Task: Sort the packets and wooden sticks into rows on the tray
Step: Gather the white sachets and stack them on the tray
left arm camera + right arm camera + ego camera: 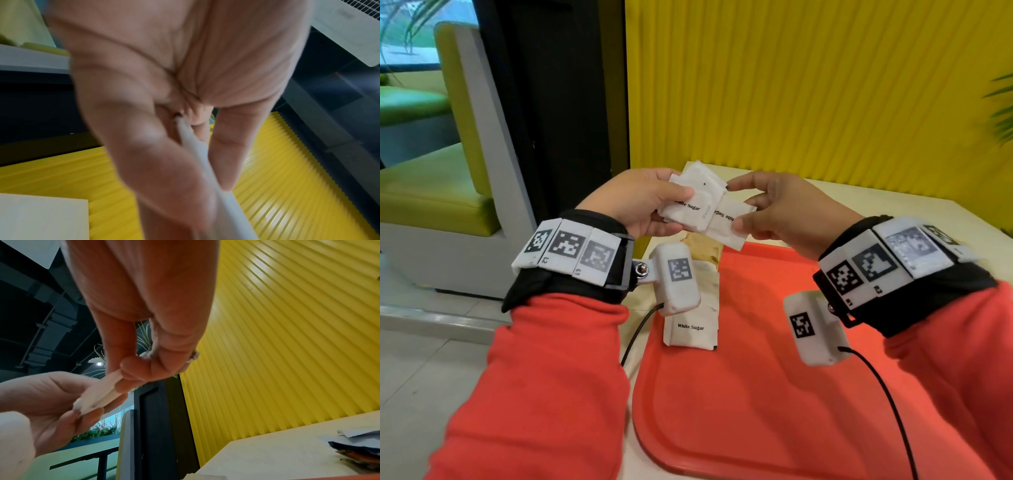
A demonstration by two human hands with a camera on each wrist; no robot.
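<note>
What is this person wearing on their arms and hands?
Both arms are in red sleeves with black cuffs. Each wrist carries a band of white blocks printed with black square codes, plus a white camera box with a black cable. The left hand and right hand are bare.

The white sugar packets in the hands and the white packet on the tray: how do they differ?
The held packets are several, fanned and overlapping; the tray packet lies as one flat piece, perhaps a neat stack.
The held packets are in the air, gripped by the left hand and pinched by the right hand; the tray packet rests untouched on the red tray.
Both are white and printed "White Sugar".
</note>
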